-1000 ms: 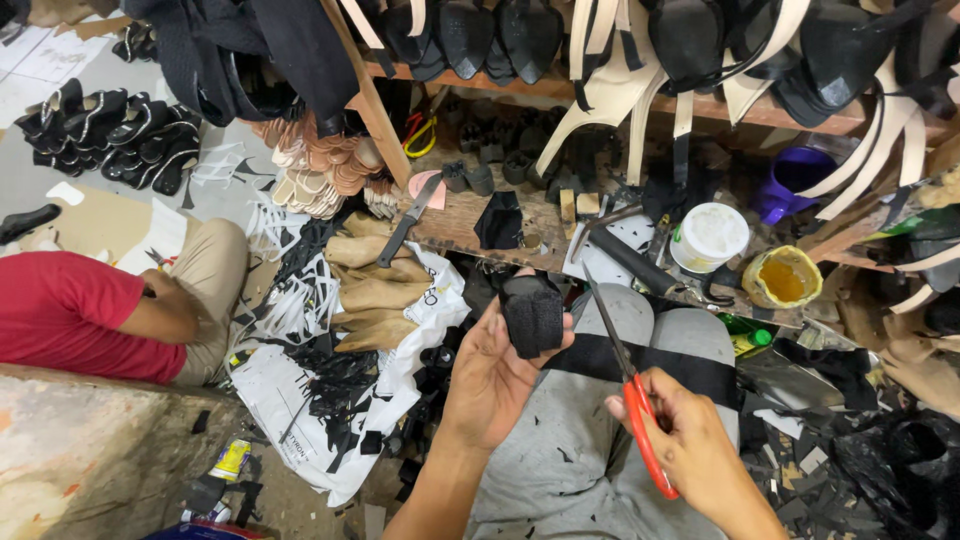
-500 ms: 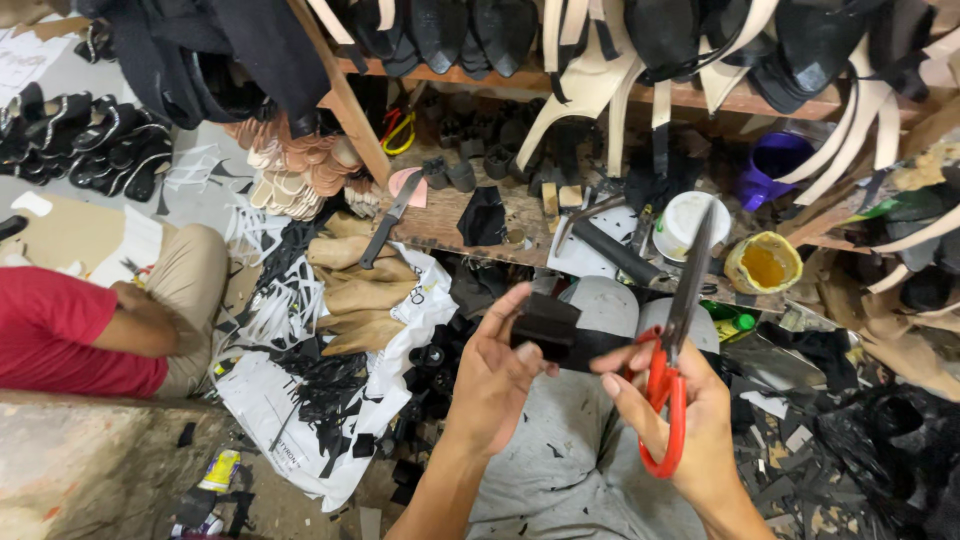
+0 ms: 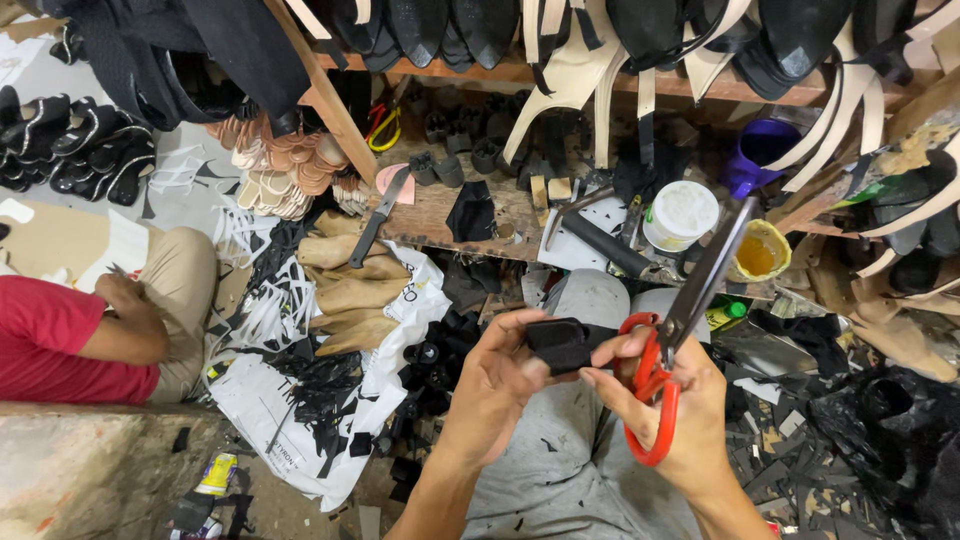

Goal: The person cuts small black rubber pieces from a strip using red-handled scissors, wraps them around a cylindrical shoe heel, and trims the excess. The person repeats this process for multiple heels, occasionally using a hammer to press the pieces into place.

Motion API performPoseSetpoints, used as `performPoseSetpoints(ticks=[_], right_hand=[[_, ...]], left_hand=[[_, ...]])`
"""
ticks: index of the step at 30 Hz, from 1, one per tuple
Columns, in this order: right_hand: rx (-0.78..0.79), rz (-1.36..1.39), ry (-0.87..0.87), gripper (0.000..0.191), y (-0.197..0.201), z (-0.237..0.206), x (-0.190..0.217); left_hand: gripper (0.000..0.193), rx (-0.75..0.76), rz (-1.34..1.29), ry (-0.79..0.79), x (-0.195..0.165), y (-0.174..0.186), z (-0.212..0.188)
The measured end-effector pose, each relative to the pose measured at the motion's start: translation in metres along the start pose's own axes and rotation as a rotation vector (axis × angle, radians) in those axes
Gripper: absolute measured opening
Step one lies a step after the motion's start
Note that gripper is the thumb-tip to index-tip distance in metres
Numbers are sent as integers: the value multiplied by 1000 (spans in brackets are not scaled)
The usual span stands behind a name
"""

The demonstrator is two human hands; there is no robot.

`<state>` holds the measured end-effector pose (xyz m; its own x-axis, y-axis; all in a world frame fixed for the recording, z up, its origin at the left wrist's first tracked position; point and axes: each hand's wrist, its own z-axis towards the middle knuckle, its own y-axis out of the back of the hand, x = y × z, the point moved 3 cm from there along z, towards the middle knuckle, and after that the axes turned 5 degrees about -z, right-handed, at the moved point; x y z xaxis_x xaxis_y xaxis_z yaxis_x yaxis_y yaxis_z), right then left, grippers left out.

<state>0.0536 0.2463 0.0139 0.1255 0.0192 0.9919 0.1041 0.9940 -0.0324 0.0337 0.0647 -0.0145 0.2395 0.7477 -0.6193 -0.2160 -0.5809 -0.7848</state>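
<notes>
The left hand (image 3: pixel 495 385) pinches a black leather piece (image 3: pixel 562 342) between thumb and curled fingers, above the lap. The right hand (image 3: pixel 680 410) grips red-handled scissors (image 3: pixel 672 352), fingertips touching the piece. Behind: a lidded white tub (image 3: pixel 682 214), then a yellow cup (image 3: pixel 759 250) of amber glue.

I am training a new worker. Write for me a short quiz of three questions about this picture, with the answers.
1. True or false: the right hand holds scissors with red handles.
2. What does the left hand hold? A) a black piece B) a white tub C) a knife
3. Fill in: the scissor blades point ____, away from the person's lap.

Key:
1. True.
2. A: the black piece; the white tub and knife lie on the bench.
3. Up.
</notes>
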Motion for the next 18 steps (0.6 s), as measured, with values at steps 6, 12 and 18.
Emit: performPoseSetpoints(ticks=[6,12,18], right_hand=[[-52,-143,107,34,4,0,5],[210,-652,-205,30,11,5,0],[328,-992,-56,69,1,-3,2]], left_hand=[[25,-92,-92,-78,-1,5,3],[35,-181,-7,-391,-8,6,7],[37,-280,244,-575,-11,4,6]])
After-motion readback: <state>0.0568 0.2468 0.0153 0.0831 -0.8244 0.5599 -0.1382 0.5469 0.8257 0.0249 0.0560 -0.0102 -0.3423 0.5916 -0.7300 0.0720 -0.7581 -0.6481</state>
